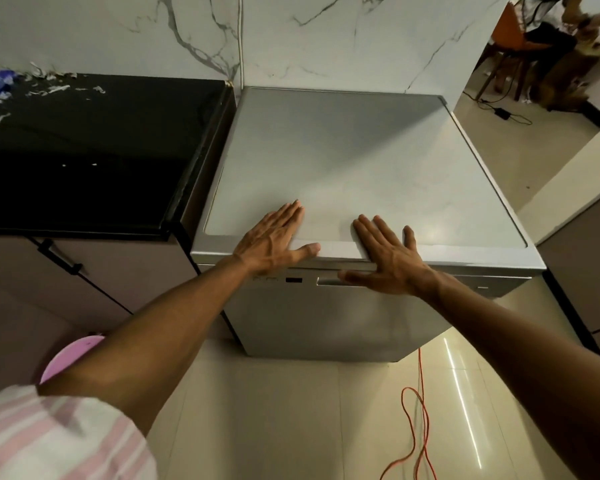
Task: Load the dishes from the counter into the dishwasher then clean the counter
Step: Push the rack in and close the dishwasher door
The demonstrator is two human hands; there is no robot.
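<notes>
On top of the silver dishwasher (361, 161) I see both hands lying flat, each grip wide and holding nothing: my left hand (272, 239) and right hand (392, 258) rest at its front edge, fingers straight. Its door looks closed. Left of it, the black table (84, 150) carries scattered scraps (49, 86) near the wall. An orange cable (418, 427) trails across the floor.
</notes>
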